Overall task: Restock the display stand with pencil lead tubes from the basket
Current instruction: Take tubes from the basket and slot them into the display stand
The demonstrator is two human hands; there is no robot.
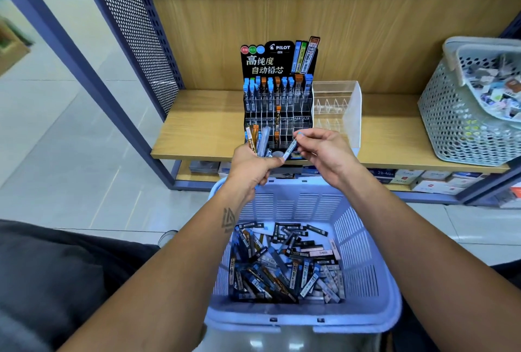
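I'm watching from the head cam: my left hand point(255, 164) is curled around a small bundle of orange- and blue-capped pencil lead tubes point(257, 138), fanned upward, grip closed firmly on them; my right hand point(320, 154) pinches a single clear blue-capped lead tube point(290, 149) between thumb and fingertips, other fingers loosely curled, the tube angled down-left toward the left hand. Both hands hover just in front of the black tiered Pilot display stand point(277, 98) on the wooden shelf point(203, 126), above the pale blue slatted plastic basket point(363, 261) that holds a loose heap of more tubes. The stand's back row looks mostly full, front slots mostly empty as far as I can tell. Step in hand, my read: seat this one tube in a slot. To do it well I'd turn it upright cap-up, match cap colour to the neighbours in that column, line it over the slot mouth before lowering, and release only once it's bottomed out. Keep the left bundle clear of the front tier so it doesn't knock the seated ones. A clear empty acrylic organiser point(337, 103) sits just beside the stand; a grey perforated basket point(451, 126) is further right
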